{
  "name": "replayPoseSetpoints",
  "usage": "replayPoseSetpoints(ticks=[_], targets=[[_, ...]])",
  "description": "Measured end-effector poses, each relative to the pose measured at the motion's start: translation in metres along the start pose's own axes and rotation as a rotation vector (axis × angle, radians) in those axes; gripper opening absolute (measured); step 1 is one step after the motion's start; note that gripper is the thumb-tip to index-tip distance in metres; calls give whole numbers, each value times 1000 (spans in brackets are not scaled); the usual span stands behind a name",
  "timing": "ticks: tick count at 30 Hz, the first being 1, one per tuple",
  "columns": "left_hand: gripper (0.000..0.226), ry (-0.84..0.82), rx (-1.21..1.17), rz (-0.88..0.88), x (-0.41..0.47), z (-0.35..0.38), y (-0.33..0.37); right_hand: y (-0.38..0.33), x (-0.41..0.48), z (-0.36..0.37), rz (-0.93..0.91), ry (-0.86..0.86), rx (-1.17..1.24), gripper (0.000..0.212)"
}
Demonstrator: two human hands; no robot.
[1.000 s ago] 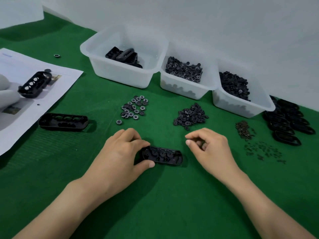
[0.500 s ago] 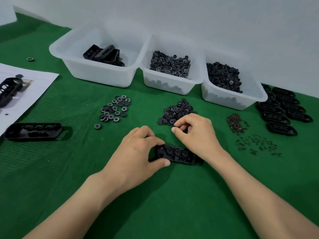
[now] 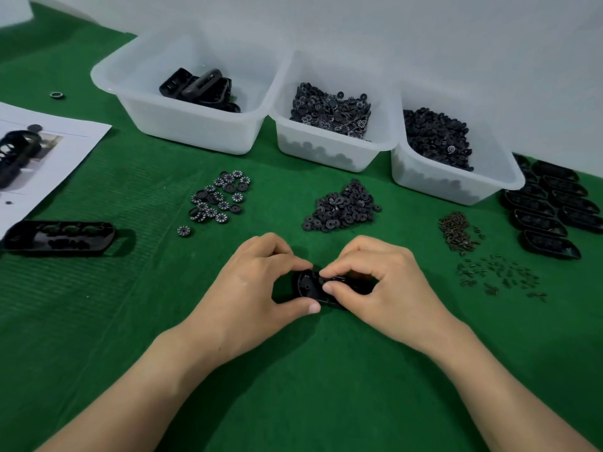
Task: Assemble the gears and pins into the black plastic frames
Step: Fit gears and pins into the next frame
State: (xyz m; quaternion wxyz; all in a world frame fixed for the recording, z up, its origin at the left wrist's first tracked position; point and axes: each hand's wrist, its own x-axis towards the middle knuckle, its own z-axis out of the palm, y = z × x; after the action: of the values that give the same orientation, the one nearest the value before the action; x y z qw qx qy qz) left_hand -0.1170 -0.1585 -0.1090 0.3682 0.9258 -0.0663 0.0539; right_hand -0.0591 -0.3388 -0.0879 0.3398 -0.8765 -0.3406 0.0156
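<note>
A black plastic frame (image 3: 309, 284) lies on the green mat at the centre. My left hand (image 3: 251, 285) grips its left end between thumb and fingers. My right hand (image 3: 378, 285) covers the frame's right part and pinches a small black gear (image 3: 328, 279) over the frame's top. Loose piles sit behind: numbered gears (image 3: 219, 199), plain black gears (image 3: 342, 207), brown pins (image 3: 456, 231) and small dark pins (image 3: 499, 277).
Three white bins stand at the back: frames (image 3: 195, 89), numbered gears (image 3: 329, 112), black gears (image 3: 437, 137). A row of black frames (image 3: 551, 210) lies at the right. Another frame (image 3: 60, 238) and a printed sheet (image 3: 36, 158) are on the left.
My right hand went back to the black gear pile, then came down onto the frame with a gear pinched. My left hand kept its hold. The view shifted right.
</note>
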Motion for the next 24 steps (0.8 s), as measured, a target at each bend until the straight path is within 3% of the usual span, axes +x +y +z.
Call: replayPoseSetpoints(ticks=[13,22,24], targets=[[48,-7,10,-3,0,0,0,-11,14,-6,33,-138,-156,3],[47,-1,5,6,-1,-1,0,-10,19,-12,21,-224,-179,5],[49,-5,6,9,-1,-1,0,-4,22,-16,59,-165,-134,11]])
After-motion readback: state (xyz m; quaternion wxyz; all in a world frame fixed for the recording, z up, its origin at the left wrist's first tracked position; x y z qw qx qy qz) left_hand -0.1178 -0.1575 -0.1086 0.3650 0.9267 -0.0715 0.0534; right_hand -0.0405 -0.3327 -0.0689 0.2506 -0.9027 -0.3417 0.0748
